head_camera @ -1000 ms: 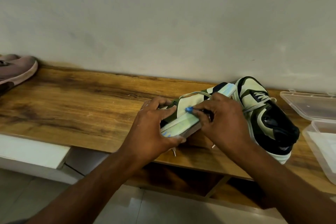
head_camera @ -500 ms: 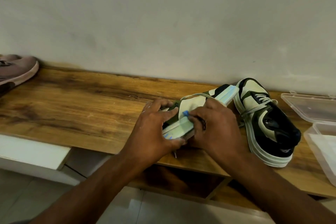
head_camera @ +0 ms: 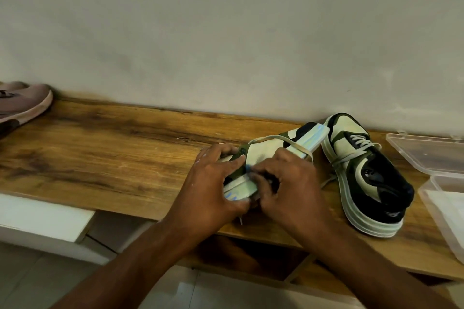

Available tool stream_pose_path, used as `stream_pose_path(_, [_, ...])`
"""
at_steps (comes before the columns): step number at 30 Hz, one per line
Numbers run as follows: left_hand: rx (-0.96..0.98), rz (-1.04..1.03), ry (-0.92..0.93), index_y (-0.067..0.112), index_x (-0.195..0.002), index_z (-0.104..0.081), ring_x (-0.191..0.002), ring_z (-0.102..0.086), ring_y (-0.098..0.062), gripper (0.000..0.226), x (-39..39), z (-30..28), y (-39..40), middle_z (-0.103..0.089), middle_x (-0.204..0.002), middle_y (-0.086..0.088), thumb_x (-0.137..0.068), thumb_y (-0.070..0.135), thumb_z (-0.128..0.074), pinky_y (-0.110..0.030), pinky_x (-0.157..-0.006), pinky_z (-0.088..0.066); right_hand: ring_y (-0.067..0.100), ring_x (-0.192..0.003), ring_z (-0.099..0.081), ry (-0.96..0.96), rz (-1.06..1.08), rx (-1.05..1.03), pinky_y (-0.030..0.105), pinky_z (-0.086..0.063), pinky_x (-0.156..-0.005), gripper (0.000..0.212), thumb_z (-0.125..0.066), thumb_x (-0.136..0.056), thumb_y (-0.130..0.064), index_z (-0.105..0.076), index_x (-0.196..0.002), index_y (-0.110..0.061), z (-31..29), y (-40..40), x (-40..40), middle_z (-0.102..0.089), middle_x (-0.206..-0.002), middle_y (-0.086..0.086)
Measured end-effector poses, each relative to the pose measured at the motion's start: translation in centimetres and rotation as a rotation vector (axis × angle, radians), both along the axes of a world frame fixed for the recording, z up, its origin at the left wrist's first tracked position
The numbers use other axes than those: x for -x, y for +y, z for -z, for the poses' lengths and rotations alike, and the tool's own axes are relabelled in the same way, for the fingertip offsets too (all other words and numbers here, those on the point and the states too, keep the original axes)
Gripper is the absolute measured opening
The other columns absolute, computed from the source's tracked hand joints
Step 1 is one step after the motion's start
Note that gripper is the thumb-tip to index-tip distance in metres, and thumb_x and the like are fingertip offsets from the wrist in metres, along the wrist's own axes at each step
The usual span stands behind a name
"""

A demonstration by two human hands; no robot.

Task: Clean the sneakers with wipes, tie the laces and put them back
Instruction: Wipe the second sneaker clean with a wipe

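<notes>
A cream, olive and black sneaker (head_camera: pixel 266 150) lies tilted on its side on the wooden shelf (head_camera: pixel 113 155), sole edge toward me. My left hand (head_camera: pixel 216 188) grips its heel end, fingers curled over the upper and thumb under the sole. My right hand (head_camera: pixel 291 183) is curled against the side of this sneaker, pinching something small with a blue tip; a wipe under it cannot be made out. A loose lace loops over the shoe. The second sneaker (head_camera: pixel 364 178) stands upright to the right, laces loose.
A clear plastic box (head_camera: pixel 442 195) with its lid (head_camera: pixel 426 155) open sits at the right edge of the shelf. A pinkish shoe (head_camera: pixel 22 105) rests at the far left. The wall runs close behind the shelf; the floor lies below.
My right hand has slid along the sneaker's side toward my left hand, from mid-shoe to near the heel end. The camera view has shifted slightly; the second sneaker stays put.
</notes>
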State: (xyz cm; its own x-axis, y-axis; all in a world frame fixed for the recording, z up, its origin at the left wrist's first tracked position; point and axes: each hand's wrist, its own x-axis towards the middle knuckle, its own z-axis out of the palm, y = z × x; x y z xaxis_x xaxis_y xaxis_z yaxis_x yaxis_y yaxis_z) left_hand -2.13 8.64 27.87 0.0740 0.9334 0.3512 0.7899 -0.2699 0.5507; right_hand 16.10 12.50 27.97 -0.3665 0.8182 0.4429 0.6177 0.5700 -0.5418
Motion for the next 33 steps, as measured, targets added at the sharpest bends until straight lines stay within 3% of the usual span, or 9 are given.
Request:
stream_pose_path(4, [-0.011,0.017,-0.014,0.026,-0.136,-0.068,-0.130,-0.041,-0.002,0.067,0.2,0.3,0.0,-0.052,-0.137,0.015,-0.072,0.016,-0.085,-0.018,-0.105,-0.042,0.005,-0.076,-0.054,0.031,-0.224,0.056,0.012,-0.042,-0.061,0.016,-0.077,-0.085,-0.011,-0.079,-0.098,-0.020,0.3,-1.9,1.5,-0.057,-0.089,-0.008])
stream_pose_path(6, [-0.012,0.028,-0.020,0.028,-0.136,-0.068,-0.130,-0.041,-0.001,0.067,0.4,0.3,0.1,-0.051,-0.137,0.018,-0.072,0.025,-0.086,-0.016,-0.104,-0.041,0.006,-0.077,-0.055,-0.029,-0.229,0.020,0.020,-0.049,-0.061,0.016,-0.076,-0.087,-0.014,-0.079,-0.101,-0.022,0.0,-1.2,1.0,-0.058,-0.091,-0.008])
stream_pose_path(10, [-0.001,0.021,-0.024,0.029,-0.139,-0.065,-0.131,-0.044,-0.005,0.082,0.5,0.2,0.1,-0.049,-0.136,0.022,-0.064,0.049,-0.092,-0.018,-0.100,-0.048,0.008,-0.074,-0.056,-0.045,0.004,-0.045,0.037,-0.055,-0.063,0.012,-0.078,-0.088,-0.021,-0.081,-0.100,-0.025,-0.4,1.6,-1.0,-0.059,-0.086,-0.010])
stream_pose_path(14, [0.002,0.026,-0.004,0.030,-0.140,-0.064,-0.132,-0.042,-0.004,0.080,0.3,0.3,0.1,-0.047,-0.136,0.023,-0.067,0.047,-0.090,-0.018,-0.101,-0.048,0.006,-0.073,-0.055,-0.028,0.027,-0.047,0.028,-0.053,-0.061,0.012,-0.080,-0.086,-0.016,-0.080,-0.096,-0.022,-0.4,0.8,-0.5,-0.058,-0.086,-0.009])
stream_pose_path(19, [0.000,0.027,-0.008,0.030,-0.138,-0.066,-0.132,-0.039,0.001,0.071,0.6,0.4,0.2,-0.050,-0.137,0.020,-0.070,0.026,-0.089,-0.016,-0.105,-0.041,0.010,-0.081,-0.059,-0.094,-0.225,0.016,0.009,-0.038,-0.068,0.022,-0.080,-0.082,-0.011,-0.078,-0.102,-0.018,-0.2,-1.5,1.3,-0.059,-0.098,-0.005])
stream_pose_path(21, [0.006,0.028,-0.022,0.030,-0.138,-0.066,-0.132,-0.041,0.000,0.073,0.7,0.4,0.2,-0.049,-0.137,0.022,-0.068,0.033,-0.090,-0.020,-0.105,-0.045,0.011,-0.080,-0.059,-0.102,-0.221,-0.018,0.021,-0.051,-0.064,0.018,-0.078,-0.086,-0.017,-0.078,-0.103,-0.021,-0.3,-0.5,0.6,-0.059,-0.096,-0.006])
stream_pose_path(24, [0.038,0.009,-0.042,0.028,-0.141,-0.064,-0.132,-0.043,-0.002,0.087,0.9,0.1,0.2,-0.049,-0.136,0.026,-0.062,0.051,-0.092,-0.023,-0.104,-0.049,0.012,-0.077,-0.058,-0.076,-0.005,-0.063,0.039,-0.056,-0.064,0.013,-0.074,-0.090,-0.022,-0.080,-0.101,-0.023,-0.4,1.7,-1.1,-0.059,-0.090,-0.008])
stream_pose_path(27, [0.051,0.015,-0.035,0.026,-0.142,-0.063,-0.132,-0.043,-0.002,0.090,0.8,0.0,0.2,-0.048,-0.136,0.026,-0.061,0.053,-0.093,-0.024,-0.103,-0.051,0.013,-0.075,-0.058,-0.086,0.105,-0.058,0.040,-0.057,-0.066,0.013,-0.075,-0.089,-0.017,-0.080,-0.101,-0.019,-0.7,1.6,-1.2,-0.058,-0.089,-0.007])
stream_pose_path(33, [0.061,0.066,-0.038,0.033,-0.138,-0.064,-0.130,-0.043,0.003,0.080,1.6,-0.5,0.1,-0.049,-0.133,0.031,-0.062,0.050,-0.084,-0.027,-0.107,-0.049,0.015,-0.081,-0.060,-0.104,-0.152,0.015,0.030,-0.055,-0.064,0.024,-0.081,-0.082,-0.013,-0.078,-0.105,-0.018,-0.3,-2.1,1.4,-0.057,-0.097,-0.006])
